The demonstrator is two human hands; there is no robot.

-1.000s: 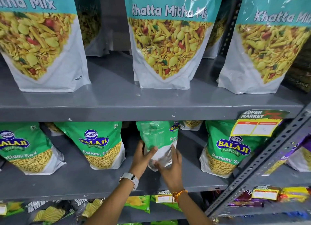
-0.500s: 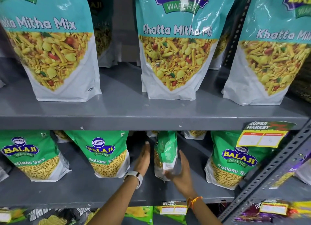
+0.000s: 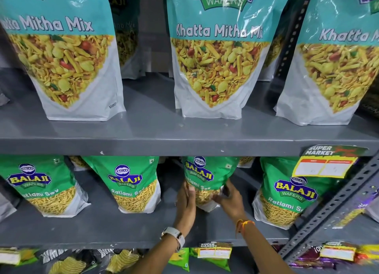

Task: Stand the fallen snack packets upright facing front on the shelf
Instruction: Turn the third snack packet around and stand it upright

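Observation:
A green Ratlami Sev packet (image 3: 206, 174) stands upright on the grey middle shelf (image 3: 102, 230), its printed front towards me. My left hand (image 3: 185, 202) presses flat against its lower left side. My right hand (image 3: 229, 197) grips its lower right corner. Both hands hold the packet between them. Its top is hidden under the shelf above.
Three more green Ratlami Sev packets (image 3: 133, 183) stand upright along the same shelf. Large teal Khatta Mitha Mix bags (image 3: 217, 54) fill the upper shelf (image 3: 184, 144). A yellow price tag (image 3: 324, 167) hangs at right beside a slotted metal upright (image 3: 336, 204). Crisp packets lie below.
The packet turned from showing its back, through edge-on, to front-facing. Both hands closed onto its lower sides. The camera moved closer.

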